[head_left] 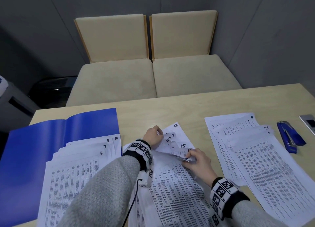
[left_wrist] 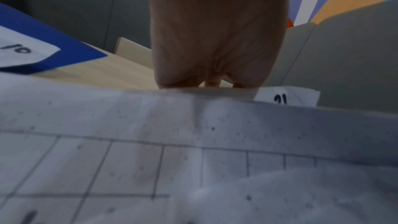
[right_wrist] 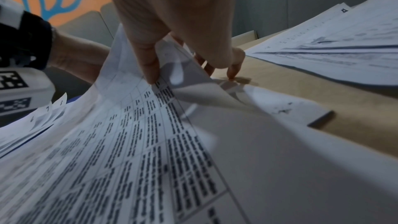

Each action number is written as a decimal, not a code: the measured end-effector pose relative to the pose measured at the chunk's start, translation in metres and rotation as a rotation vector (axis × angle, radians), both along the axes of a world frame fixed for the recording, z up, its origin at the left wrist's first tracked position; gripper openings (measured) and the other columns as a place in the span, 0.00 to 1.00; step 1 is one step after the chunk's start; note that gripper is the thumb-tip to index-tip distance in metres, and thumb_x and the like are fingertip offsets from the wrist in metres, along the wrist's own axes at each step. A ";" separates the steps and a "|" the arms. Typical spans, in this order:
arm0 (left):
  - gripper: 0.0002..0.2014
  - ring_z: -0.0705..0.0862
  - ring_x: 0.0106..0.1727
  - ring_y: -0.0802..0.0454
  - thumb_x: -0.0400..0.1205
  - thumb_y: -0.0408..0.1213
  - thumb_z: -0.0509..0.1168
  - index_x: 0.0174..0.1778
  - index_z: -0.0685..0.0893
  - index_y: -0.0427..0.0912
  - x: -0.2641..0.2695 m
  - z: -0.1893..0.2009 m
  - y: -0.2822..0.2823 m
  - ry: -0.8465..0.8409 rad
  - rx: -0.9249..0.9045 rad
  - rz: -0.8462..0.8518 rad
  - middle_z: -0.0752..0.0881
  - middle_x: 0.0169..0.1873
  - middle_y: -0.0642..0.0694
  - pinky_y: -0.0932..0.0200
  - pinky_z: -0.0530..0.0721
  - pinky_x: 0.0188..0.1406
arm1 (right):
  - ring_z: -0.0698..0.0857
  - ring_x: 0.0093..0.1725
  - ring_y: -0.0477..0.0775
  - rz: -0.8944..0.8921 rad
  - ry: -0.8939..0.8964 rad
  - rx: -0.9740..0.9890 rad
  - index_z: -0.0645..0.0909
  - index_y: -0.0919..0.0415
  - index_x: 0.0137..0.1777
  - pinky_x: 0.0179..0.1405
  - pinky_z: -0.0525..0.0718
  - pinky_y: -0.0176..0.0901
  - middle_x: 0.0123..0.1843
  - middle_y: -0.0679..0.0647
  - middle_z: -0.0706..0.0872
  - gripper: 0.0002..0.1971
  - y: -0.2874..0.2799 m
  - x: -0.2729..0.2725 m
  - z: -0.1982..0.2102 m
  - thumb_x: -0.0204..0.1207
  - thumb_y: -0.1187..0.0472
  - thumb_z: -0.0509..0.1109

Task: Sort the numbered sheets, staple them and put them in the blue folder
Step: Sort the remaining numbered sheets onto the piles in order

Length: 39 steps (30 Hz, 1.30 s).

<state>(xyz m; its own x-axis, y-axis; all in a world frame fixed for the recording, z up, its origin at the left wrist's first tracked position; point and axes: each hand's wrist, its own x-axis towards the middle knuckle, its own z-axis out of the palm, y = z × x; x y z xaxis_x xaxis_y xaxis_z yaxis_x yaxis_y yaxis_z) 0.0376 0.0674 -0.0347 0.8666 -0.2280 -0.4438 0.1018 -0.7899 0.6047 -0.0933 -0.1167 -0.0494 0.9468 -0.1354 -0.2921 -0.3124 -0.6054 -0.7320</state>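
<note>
Three groups of numbered sheets lie on the table. The middle pile [head_left: 172, 180] shows corners marked 23 and 25. My left hand [head_left: 153, 135] curls over the far corners of that pile and grips them. My right hand [head_left: 197, 160] pinches lifted corners of several sheets [right_wrist: 172, 81] at the pile's right edge. A left pile [head_left: 75, 172] with 6, 7, 8 and 10 lies on the open blue folder [head_left: 42, 145]. A right pile [head_left: 255, 151] shows 4 and 3. The blue stapler [head_left: 289, 136] lies beyond it.
A grey device [head_left: 309, 123] sits at the table's right edge. Two beige chairs [head_left: 153, 77] stand behind the table's far edge. Bare wood [head_left: 170, 111] shows along the far side of the table.
</note>
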 end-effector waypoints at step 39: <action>0.16 0.83 0.38 0.50 0.76 0.21 0.63 0.49 0.71 0.46 -0.095 0.122 0.014 -1.167 0.045 -0.175 0.84 0.35 0.49 0.48 0.62 0.75 | 0.77 0.66 0.47 0.164 -0.155 0.296 0.81 0.47 0.58 0.67 0.76 0.52 0.63 0.44 0.82 0.19 -0.002 0.027 0.084 0.67 0.51 0.76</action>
